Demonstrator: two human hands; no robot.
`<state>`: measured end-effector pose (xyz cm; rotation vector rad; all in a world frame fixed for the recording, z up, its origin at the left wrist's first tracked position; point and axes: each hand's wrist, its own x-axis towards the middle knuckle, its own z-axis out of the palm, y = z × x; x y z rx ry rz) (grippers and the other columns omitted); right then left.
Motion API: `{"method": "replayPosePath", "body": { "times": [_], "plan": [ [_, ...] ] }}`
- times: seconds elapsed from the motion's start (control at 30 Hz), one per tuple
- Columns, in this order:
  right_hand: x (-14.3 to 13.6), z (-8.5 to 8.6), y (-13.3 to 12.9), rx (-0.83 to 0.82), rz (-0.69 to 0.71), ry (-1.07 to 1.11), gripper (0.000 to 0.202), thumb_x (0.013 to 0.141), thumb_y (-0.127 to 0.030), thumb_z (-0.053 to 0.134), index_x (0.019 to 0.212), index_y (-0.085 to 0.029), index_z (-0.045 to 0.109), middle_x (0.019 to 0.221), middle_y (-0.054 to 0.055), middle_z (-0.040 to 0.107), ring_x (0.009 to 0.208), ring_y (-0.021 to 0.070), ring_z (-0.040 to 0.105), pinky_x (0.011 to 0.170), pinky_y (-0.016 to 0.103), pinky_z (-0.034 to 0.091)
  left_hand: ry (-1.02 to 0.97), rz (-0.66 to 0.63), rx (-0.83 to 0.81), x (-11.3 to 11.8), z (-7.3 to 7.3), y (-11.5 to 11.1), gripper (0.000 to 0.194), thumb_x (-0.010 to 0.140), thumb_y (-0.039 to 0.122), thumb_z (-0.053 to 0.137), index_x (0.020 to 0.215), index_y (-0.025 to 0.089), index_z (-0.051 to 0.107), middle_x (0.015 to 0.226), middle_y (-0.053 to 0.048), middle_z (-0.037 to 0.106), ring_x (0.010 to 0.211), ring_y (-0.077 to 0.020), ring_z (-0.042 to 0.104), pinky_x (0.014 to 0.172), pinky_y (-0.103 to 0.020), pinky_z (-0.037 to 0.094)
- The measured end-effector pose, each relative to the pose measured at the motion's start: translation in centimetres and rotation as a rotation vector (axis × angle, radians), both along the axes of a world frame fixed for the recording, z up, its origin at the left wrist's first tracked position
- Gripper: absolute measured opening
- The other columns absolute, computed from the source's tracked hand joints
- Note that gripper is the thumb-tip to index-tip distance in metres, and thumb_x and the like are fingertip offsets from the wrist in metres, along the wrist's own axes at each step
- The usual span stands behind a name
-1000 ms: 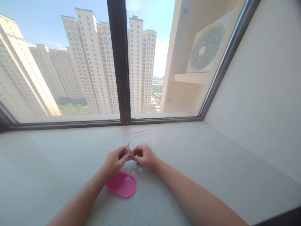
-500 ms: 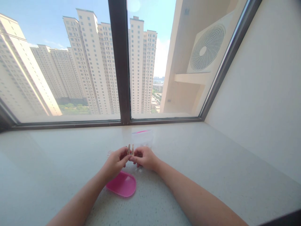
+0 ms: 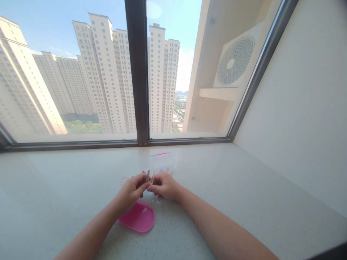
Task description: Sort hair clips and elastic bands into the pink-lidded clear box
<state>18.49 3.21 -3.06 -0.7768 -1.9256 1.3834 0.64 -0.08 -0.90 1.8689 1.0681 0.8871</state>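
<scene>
My left hand (image 3: 135, 187) and my right hand (image 3: 164, 186) meet fingertip to fingertip above the counter, both closed in a pinch. Between them, two slim tan prongs (image 3: 148, 176) stick up in a narrow V. They look like small clip halves, but their lower ends are hidden by my fingers, so I cannot tell whether they are joined. A shallow pink tray (image 3: 140, 217) lies just below my left hand, partly covered by it. Behind my right hand is a clear zip bag (image 3: 162, 159) with a pink seal; its contents are mostly hidden.
Small clear pieces (image 3: 156, 200) lie on the speckled white counter (image 3: 217, 187) under my right hand. Other faint bits (image 3: 124, 178) sit left of my left hand. A dark-framed window (image 3: 142, 90) rises at the back, and a white wall (image 3: 303, 108) bounds the right side.
The tips of the two tan prongs have tilted further apart, the right one leaning right. The hands stay together, and the whole view has shifted slightly.
</scene>
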Motion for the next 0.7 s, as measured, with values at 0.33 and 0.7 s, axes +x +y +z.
{"method": "replayPosePath", "body": {
  "times": [0.33, 0.7],
  "plan": [
    [0.06, 0.2, 0.05, -0.012, 0.019, -0.018, 0.025, 0.076, -0.034, 0.063, 0.064, -0.013, 0.054, 0.048, -0.004, 0.049, 0.042, 0.0065, 0.043, 0.042, 0.018, 0.031, -0.03, 0.001, 0.001, 0.05, 0.03, -0.03, 0.022, 0.086, 0.036, 0.05, 0.088, 0.015, 0.057, 0.068, 0.0, 0.054, 0.057, -0.0118, 0.047, 0.052, -0.022, 0.041],
    [-0.02, 0.31, 0.07, -0.052, 0.006, 0.007, 0.021, 0.073, -0.031, 0.064, 0.066, -0.013, 0.057, 0.047, -0.004, 0.047, 0.041, 0.0073, 0.043, 0.042, 0.019, 0.031, -0.028, 0.02, -0.005, 0.05, 0.06, 0.0, 0.022, 0.086, 0.036, 0.049, 0.09, 0.015, 0.057, 0.067, 0.001, 0.053, 0.053, -0.0109, 0.048, 0.051, -0.022, 0.04]
  ]
}}
